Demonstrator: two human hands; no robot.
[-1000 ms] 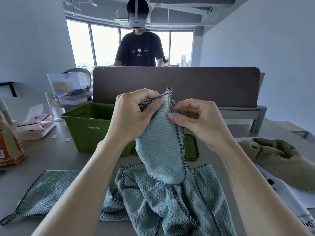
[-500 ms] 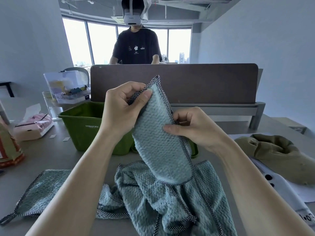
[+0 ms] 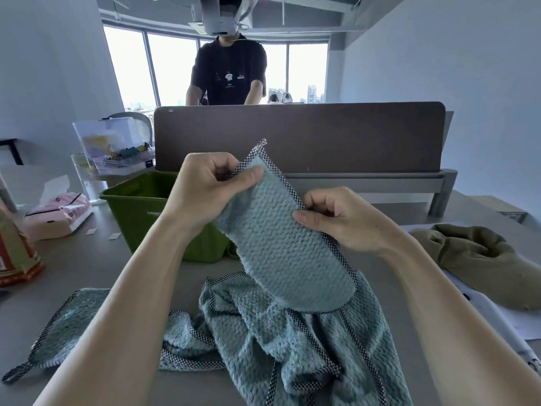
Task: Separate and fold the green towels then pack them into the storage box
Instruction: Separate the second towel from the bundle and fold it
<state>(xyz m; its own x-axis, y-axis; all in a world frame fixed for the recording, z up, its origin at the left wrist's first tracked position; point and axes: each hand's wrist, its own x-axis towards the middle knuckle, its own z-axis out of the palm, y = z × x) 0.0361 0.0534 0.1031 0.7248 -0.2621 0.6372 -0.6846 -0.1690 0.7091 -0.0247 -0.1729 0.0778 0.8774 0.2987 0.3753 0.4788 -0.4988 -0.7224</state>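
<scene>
A teal-green towel (image 3: 281,247) with a black-and-white checked border hangs lifted above the table. My left hand (image 3: 205,191) pinches its top corner, thumb on the front. My right hand (image 3: 336,218) pinches the checked right edge lower down. The towel's lower part runs into a crumpled heap of the same towels (image 3: 292,341) on the table. Another towel (image 3: 70,326) lies flat at the left, partly under my left forearm. The green storage box (image 3: 137,206) stands open behind my left hand, its inside mostly hidden.
A brown divider panel (image 3: 322,136) closes off the table's far side, with a person standing behind it. Left: a pink tissue pack (image 3: 58,215), a red packet (image 3: 14,253), a clear bin (image 3: 111,148). Right: an olive cloth (image 3: 480,259) on white paper.
My right hand has slid down the towel's checked right edge, away from my left hand. The stretch of edge between the hands has grown longer, and the top corner now sticks up free.
</scene>
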